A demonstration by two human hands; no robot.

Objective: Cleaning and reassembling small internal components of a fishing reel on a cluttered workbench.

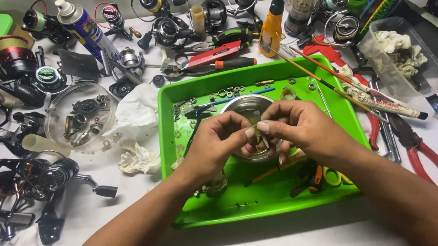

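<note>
Light: bright, even, from overhead
Shadows: soft, short under the forearms
Glare: sheen on the steel bowl [248, 105]
Focus: sharp centre
Edges: tabletop [276, 237] corners bowed, slightly darker

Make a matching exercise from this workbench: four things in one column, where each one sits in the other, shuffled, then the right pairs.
Things:
1. metal bowl
2. orange glue bottle
3. red-handled pliers
4. round clear dish of small parts

Places:
A. on the table left of the green tray
B. on the table right of the tray
C. inside the tray, under both hands
D. standing beyond the tray's far edge

Pairs: 1-C, 2-D, 3-B, 4-A

The left hand and right hand pinch a small part together over the bowl.
</note>
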